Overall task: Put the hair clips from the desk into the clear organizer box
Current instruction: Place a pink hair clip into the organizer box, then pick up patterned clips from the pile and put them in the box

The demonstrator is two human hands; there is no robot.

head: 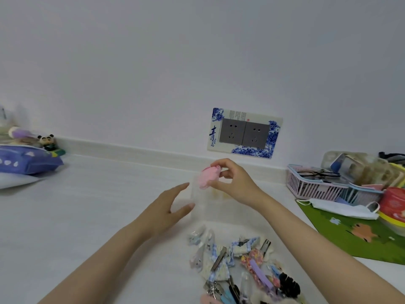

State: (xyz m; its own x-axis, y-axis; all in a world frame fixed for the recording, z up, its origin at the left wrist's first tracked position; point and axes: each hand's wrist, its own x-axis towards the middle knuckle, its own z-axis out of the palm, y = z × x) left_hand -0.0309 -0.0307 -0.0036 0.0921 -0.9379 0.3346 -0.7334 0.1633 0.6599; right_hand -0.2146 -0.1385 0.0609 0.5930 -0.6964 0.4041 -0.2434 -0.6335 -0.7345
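Observation:
The clear organizer box (205,207) stands on the white desk, hard to see against it. My left hand (168,208) rests against the box's left side with thumb and fingers spread. My right hand (232,181) pinches a pink fluffy hair clip (208,177) just above the box's top left. A pile of several hair clips (241,266), in blue check, white, purple, black and floral, lies on the desk in front of the box.
A pink basket (306,185) with glasses, containers, a red tin (393,204) and a white face mask (341,208) crowd the right on a green mat (350,238). A purple tissue pack (28,160) and a panda figure (47,141) sit far left. A wall socket (244,133) is behind.

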